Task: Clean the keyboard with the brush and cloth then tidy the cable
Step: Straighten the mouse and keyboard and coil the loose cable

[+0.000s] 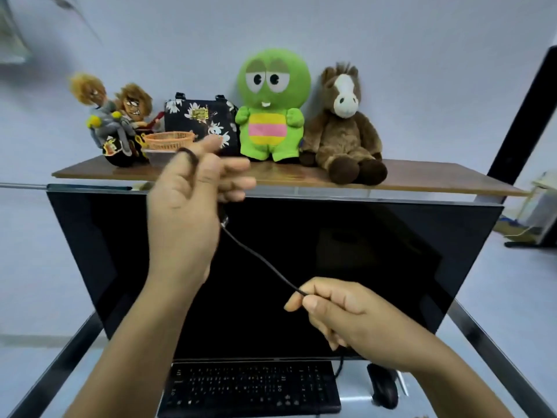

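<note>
Much of the thin black rubbery cable is out of sight: its upper end vanishes behind the raised left hand, where only a dark loop shows over the knuckles near the index finger and a short blurred thicker piece hangs just below the palm, too smeared to identify. From there the cable runs down and to the right in a taut slant across the dark screen to the right hand, which is closed around it, thumb pressed against the curled forefinger; below this hand a short length reappears, dropping toward the back right corner of the flat black plastic keyboard with white-lettered keys. The left hand is partly closed, its fingers bent and blurred, with the cable caught between them. The keyboard lies on the pale glossy tabletop at the bottom edge, its front row cut off; beside it a rounded black mouse is partly covered by the right wrist. Behind stands a wide glossy black monitor, switched off. Above it a brown wooden shelf carries a fuzzy green round-headed plush, a shaggy brown horse plush, a black floral fabric bag, a small orange woven plastic basket and two blurred wild-haired dolls.
</note>
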Demonstrator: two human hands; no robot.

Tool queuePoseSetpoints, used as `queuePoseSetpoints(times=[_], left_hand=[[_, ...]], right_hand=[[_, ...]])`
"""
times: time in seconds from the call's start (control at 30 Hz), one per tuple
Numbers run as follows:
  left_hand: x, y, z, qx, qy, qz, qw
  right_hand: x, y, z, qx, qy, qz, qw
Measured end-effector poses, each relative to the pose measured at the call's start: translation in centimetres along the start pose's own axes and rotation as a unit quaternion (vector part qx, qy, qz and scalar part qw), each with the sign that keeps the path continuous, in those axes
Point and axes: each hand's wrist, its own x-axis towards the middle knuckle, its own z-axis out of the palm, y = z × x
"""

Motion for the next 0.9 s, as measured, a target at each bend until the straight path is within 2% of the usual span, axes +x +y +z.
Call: queuePoseSetpoints(times=[0.03, 0.07, 0.1, 0.13, 0.17, 0.23, 0.27, 0.33, 0.4, 0.43, 0.47, 0.5, 0.53, 0.6, 0.67, 0.7, 0.73, 0.77, 0.8, 0.83, 0.9], left_hand=[[-0.3, -0.9, -0.3, 0.140, -0.043, 0.018, 0.989], [-1.0, -1.8, -0.6, 0.265, -0.103, 0.024, 0.959], [-2.0, -2.3, -0.9, 0.345, -0.163, 0.008, 0.924], [-3.1, -2.6, -1.1, 0.364, -0.214, -0.030, 0.906], [-4.2, -2.6, -1.2, 0.333, -0.254, -0.087, 0.904], [-6.4, -1.9, -1.5, 0.186, -0.307, -0.224, 0.906], [-7.2, -1.6, -1.8, 0.090, -0.326, -0.287, 0.896], [-8.3, -0.4, -2.1, -0.113, -0.352, -0.362, 0.856], [-8.6, 0.8, -1.9, -0.305, -0.326, -0.376, 0.812], [-8.4, 1.5, -1.6, -0.371, -0.291, -0.367, 0.802], [-8.0, 2.1, -1.1, -0.407, -0.248, -0.354, 0.805], [-7.3, 2.5, -0.6, -0.416, -0.194, -0.333, 0.823], [-6.5, 2.5, -0.1, -0.395, -0.132, -0.302, 0.857], [-4.6, 1.8, 0.5, -0.285, -0.039, -0.213, 0.934], [-3.2, 0.4, 0.1, -0.072, -0.026, -0.102, 0.992], [-2.9, -0.4, -0.4, 0.069, -0.054, -0.057, 0.995], [-2.9, -1.2, -1.0, 0.198, -0.104, -0.036, 0.974], [-3.4, -1.8, -1.4, 0.291, -0.168, -0.045, 0.941], [-4.1, -2.3, -1.7, 0.338, -0.227, -0.078, 0.910], [-5.0, -2.5, -1.9, 0.336, -0.272, -0.125, 0.893], [-6.9, -2.5, -2.1, 0.218, -0.329, -0.239, 0.887]], right_hand=[[0.1, -0.5, 0.1, -0.037, 0.006, -0.006, 0.999], [0.1, -1.1, 0.1, -0.077, 0.017, -0.018, 0.997], [0.2, -1.7, -0.1, -0.114, 0.033, -0.035, 0.992], [0.3, -2.4, -0.5, -0.146, 0.053, -0.061, 0.986], [0.4, -3.0, -0.9, -0.173, 0.075, -0.089, 0.978], [0.8, -4.0, -2.0, -0.193, 0.119, -0.132, 0.965], [1.0, -4.1, -2.5, -0.190, 0.134, -0.142, 0.962], [1.6, -4.1, -3.2, -0.172, 0.158, -0.149, 0.961], [2.3, -3.6, -3.1, -0.157, 0.179, -0.152, 0.959], [2.6, -3.2, -2.7, -0.156, 0.182, -0.151, 0.959], [3.1, -2.6, -2.1, -0.160, 0.177, -0.144, 0.960], [3.4, -2.0, -1.3, -0.167, 0.164, -0.126, 0.964], [3.8, -1.3, -0.4, -0.178, 0.145, -0.104, 0.968], [4.0, -0.2, 1.6, -0.221, 0.089, -0.062, 0.969], [3.7, 0.1, 3.3, -0.285, 0.030, -0.043, 0.957], [3.4, -0.1, 3.7, -0.310, 0.010, -0.047, 0.949], [3.1, -0.6, 3.8, -0.329, 0.001, -0.058, 0.943], [2.8, -1.3, 3.3, -0.343, 0.003, -0.077, 0.936], [2.7, -2.0, 2.6, -0.352, 0.014, -0.102, 0.930], [2.6, -2.7, 1.7, -0.356, 0.029, -0.129, 0.925], [2.5, -3.8, -0.4, -0.334, 0.065, -0.164, 0.926]])
